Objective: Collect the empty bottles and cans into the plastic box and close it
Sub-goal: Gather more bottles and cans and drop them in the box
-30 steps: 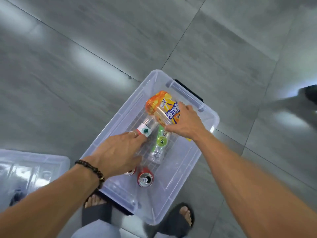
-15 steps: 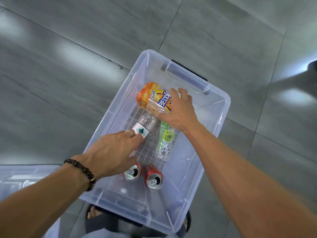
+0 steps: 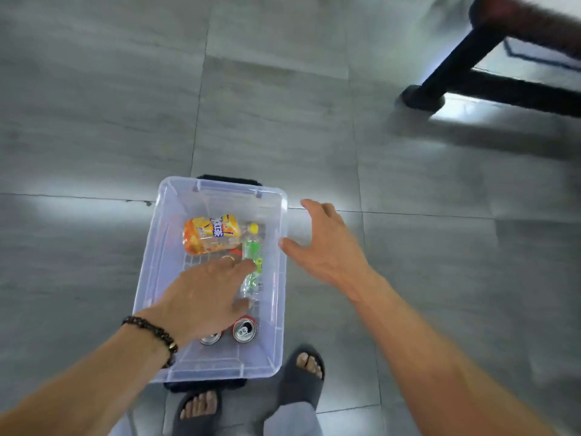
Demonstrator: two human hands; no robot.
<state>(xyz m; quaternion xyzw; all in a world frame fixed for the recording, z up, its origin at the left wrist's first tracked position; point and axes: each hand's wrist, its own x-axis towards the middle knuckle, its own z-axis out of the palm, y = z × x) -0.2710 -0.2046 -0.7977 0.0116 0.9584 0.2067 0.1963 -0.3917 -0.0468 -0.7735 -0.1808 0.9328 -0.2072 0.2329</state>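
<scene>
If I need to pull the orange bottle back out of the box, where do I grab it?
Take the orange bottle around its narrower neck end by the yellow cap, reaching straight down from above. It lies on its side across the box, cap toward the right wall, and the left hand blocks the near side.

A: How many bottles are lying in the plastic box [image 3: 169, 247]?
B: I'm counting two, the orange-labelled bottle [image 3: 211, 235] at the far end and the green-labelled bottle [image 3: 253, 266] on the right.
A: And cans?
B: Two are sitting near, the red can [image 3: 244, 329] and a half-hidden can [image 3: 210, 338].
</scene>
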